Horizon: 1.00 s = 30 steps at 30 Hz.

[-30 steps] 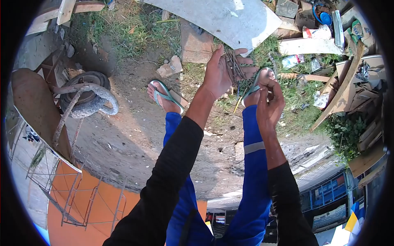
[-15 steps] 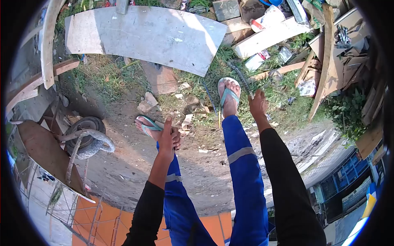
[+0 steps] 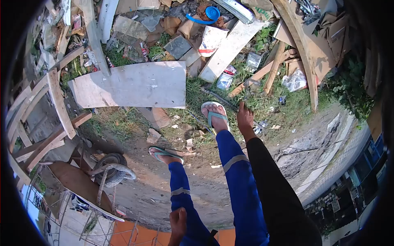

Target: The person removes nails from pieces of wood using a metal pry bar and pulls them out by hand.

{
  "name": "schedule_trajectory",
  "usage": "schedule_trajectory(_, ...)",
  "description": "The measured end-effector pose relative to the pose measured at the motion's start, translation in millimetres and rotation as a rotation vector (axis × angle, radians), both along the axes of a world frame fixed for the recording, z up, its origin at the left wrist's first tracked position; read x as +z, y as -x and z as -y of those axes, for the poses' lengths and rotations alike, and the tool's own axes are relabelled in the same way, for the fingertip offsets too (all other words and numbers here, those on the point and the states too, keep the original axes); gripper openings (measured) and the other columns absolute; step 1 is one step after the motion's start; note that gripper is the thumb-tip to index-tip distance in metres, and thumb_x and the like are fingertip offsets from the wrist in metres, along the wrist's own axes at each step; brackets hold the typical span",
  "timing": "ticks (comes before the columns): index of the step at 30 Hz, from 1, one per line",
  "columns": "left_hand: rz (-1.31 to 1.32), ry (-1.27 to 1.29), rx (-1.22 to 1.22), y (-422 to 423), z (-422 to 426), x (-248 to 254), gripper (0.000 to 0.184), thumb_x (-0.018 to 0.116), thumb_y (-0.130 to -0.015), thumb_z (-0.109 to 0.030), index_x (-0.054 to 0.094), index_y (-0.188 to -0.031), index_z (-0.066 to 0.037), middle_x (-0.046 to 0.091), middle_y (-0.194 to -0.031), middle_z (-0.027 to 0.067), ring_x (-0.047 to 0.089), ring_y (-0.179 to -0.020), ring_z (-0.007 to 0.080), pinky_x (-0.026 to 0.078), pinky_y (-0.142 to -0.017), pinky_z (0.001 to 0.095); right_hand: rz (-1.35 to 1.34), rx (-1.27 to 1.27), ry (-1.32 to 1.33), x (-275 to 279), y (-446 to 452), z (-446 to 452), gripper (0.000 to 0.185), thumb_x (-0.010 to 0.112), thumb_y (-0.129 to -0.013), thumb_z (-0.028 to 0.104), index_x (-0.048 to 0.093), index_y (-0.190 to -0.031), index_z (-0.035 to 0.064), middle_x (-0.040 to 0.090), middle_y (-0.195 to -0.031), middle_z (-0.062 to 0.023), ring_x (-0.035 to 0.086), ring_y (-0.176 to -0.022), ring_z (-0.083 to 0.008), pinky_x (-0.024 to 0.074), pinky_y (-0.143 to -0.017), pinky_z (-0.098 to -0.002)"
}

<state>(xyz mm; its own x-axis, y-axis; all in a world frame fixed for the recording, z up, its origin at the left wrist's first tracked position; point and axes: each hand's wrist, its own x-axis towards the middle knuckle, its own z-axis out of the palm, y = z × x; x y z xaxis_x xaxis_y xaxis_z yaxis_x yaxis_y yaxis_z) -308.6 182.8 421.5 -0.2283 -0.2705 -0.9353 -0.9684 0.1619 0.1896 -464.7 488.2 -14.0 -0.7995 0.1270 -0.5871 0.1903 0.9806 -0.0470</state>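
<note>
My right hand point(image 3: 245, 117) is low over the grass beside my forward foot, its fingers closed on one end of a dark thin rod point(image 3: 223, 101). The rod slants away toward the upper left, close to the ground; its exact kind cannot be made out. Near my left thigh, my left hand point(image 3: 178, 220) is curled into a loose fist, with no object sticking out of it. A teal-strapped flip-flop point(image 3: 217, 117) is on the forward foot, and another flip-flop point(image 3: 164, 153) is on the foot at the left.
A pale board point(image 3: 135, 86) lies ahead on the grass. Beyond it are a white plank point(image 3: 234, 49), a blue coiled strip point(image 3: 211, 14) and scattered rubbish. Curved wooden pieces point(image 3: 297, 45) stand at the right. An upturned wheelbarrow point(image 3: 82, 180) lies at the left.
My left hand has drawn back from beside the left foot to my thigh. My right hand has shifted slightly left and nearer, the rod with it. The view has tilted up and turned.
</note>
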Motion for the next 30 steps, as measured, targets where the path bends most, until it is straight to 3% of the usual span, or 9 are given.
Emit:
schedule_trajectory(4, 0.059, 0.034, -0.103, -4, -30, 31, 0.051, 0.064, -0.098, -0.029, 0.039, -0.063, -0.002, 0.031, -0.055, 0.002, 0.029, -0.054, 0.0126, 0.026, -0.05, 0.0378, -0.106, 0.145, 0.077, -11, -8, -18, 0.051, 0.061, -0.089, 0.013, 0.045, -0.135, 0.0043, 0.071, -0.102, -0.0163, 0.067, -0.104, -0.0369, 0.0496, -0.091, -0.0525)
schedule_trajectory(6, 0.086, 0.243, -0.37, -42, -38, 42, 0.042, 0.07, -0.095, -0.036, 0.056, -0.071, -0.004, 0.062, -0.065, 0.0219, 0.064, -0.059, 0.0303, 0.045, -0.06, 0.0481, -0.033, 0.04, 0.179, 2, -14, -22, 0.052, 0.063, -0.088, 0.015, 0.044, -0.135, 0.003, 0.071, -0.103, -0.0176, 0.067, -0.104, -0.0383, 0.0497, -0.091, -0.0534)
schedule_trajectory(9, -0.065, 0.237, -0.667, -16, -49, 66, 0.038, 0.066, -0.096, -0.031, 0.054, -0.07, -0.007, 0.055, -0.062, 0.021, 0.056, -0.053, 0.0388, 0.041, -0.052, 0.0502, 0.133, -0.113, 0.321, 57, -5, -33, 0.052, 0.064, -0.088, 0.018, 0.044, -0.134, 0.0023, 0.068, -0.107, -0.0235, 0.067, -0.099, -0.0435, 0.0525, -0.088, -0.0544)
schedule_trajectory(15, -0.2, 0.222, -0.754, 43, -52, 92, 0.036, 0.065, -0.097, -0.027, 0.054, -0.069, -0.006, 0.054, -0.06, 0.0207, 0.056, -0.052, 0.0389, 0.041, -0.052, 0.0503, -0.029, -0.305, 0.402, 170, -8, -48, 0.029, 0.07, -0.091, 0.031, 0.063, -0.097, 0.004, 0.068, -0.088, -0.0211, 0.067, -0.084, -0.0447, 0.0527, -0.074, -0.0556)
schedule_trajectory(19, -0.36, 0.246, -0.601, 72, -50, 100, 0.034, 0.066, -0.096, -0.03, 0.06, -0.072, -0.008, 0.055, -0.063, 0.0248, 0.059, -0.055, 0.041, 0.041, -0.052, 0.053, 0.169, -0.339, 0.327, 240, -22, -67, 0.029, 0.068, -0.093, 0.034, 0.064, -0.095, 0.0048, 0.069, -0.091, -0.0232, 0.067, -0.09, -0.0451, 0.0525, -0.078, -0.0579)
schedule_trajectory(21, -0.242, 0.183, -0.46, 80, -44, 102, 0.044, 0.073, -0.09, -0.021, 0.044, -0.064, -0.001, 0.04, -0.054, 0.0086, 0.035, -0.052, 0.0188, 0.032, -0.052, 0.0405, 0.182, -0.371, 0.265, 266, -47, -74, 0.032, 0.068, -0.092, 0.036, 0.065, -0.094, 0.0039, 0.069, -0.092, -0.0237, 0.067, -0.093, -0.0447, 0.053, -0.079, -0.058)
schedule_trajectory(23, -0.272, 0.185, -0.481, 79, -32, 90, 0.039, 0.076, -0.084, -0.019, 0.047, -0.066, 0.0, 0.047, -0.056, 0.0139, 0.04, -0.052, 0.0234, 0.038, -0.054, 0.0411, 0.148, -0.421, 0.274, 301, -70, -84, 0.032, 0.067, -0.093, 0.036, 0.064, -0.093, 0.0042, 0.069, -0.09, -0.0247, 0.067, -0.09, -0.0464, 0.0526, -0.079, -0.0584)
schedule_trajectory(28, -0.276, 0.199, -0.436, 93, -11, 70, 0.021, 0.077, -0.084, -0.017, 0.065, -0.077, -0.002, 0.059, -0.061, 0.0104, 0.051, -0.055, 0.0182, 0.044, -0.057, 0.0362, 0.123, -0.706, 0.149, 362, -135, -89, 0.032, 0.064, -0.093, 0.036, 0.066, -0.093, 0.0044, 0.07, -0.084, -0.0262, 0.067, -0.084, -0.0492, 0.0524, -0.076, -0.0575)
schedule_trajectory(30, -0.371, 0.202, -0.429, 113, -10, 64, 0.017, 0.077, -0.084, -0.017, 0.068, -0.081, -0.002, 0.061, -0.063, 0.0095, 0.053, -0.056, 0.0165, 0.045, -0.058, 0.0356, 0.021, -0.788, 0.1, 376, -161, -91, 0.031, 0.063, -0.092, 0.031, 0.062, -0.078, 0.0042, 0.066, -0.071, -0.0235, 0.067, -0.073, -0.0451, 0.0484, -0.064, -0.0548)
